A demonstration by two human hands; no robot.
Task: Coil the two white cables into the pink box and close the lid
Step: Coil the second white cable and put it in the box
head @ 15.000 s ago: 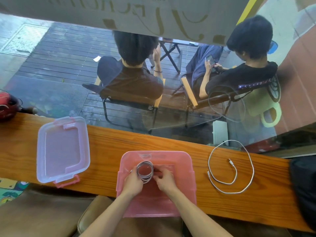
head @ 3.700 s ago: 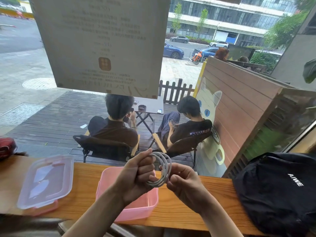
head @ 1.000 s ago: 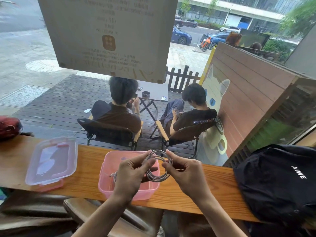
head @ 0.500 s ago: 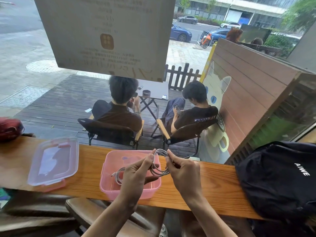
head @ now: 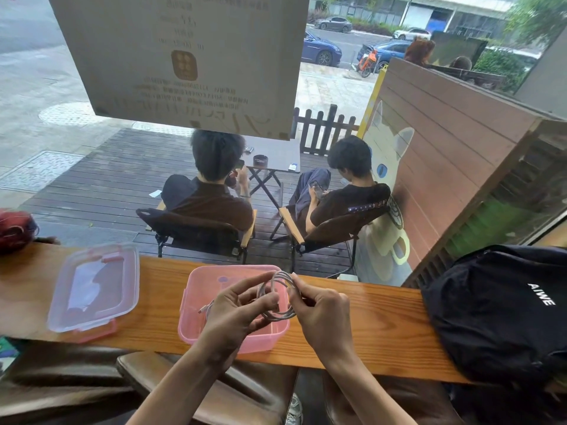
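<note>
Held a coiled white cable (head: 277, 297) above the open pink box (head: 196, 314) on the tabletop (head: 368, 326), ready to drop in; left hand (head: 234, 309) and right hand (head: 322, 312) both pinched the loops, keeping them together; left the lid (head: 92, 289) aside, clear.

**On the wooden counter**

We see a wooden counter (head: 362, 329) along the window. On it, from left to right, rest a red object (head: 15, 230), the clear lid (head: 92, 289), the open pink box (head: 196, 317) and a black backpack (head: 497, 308).
</note>
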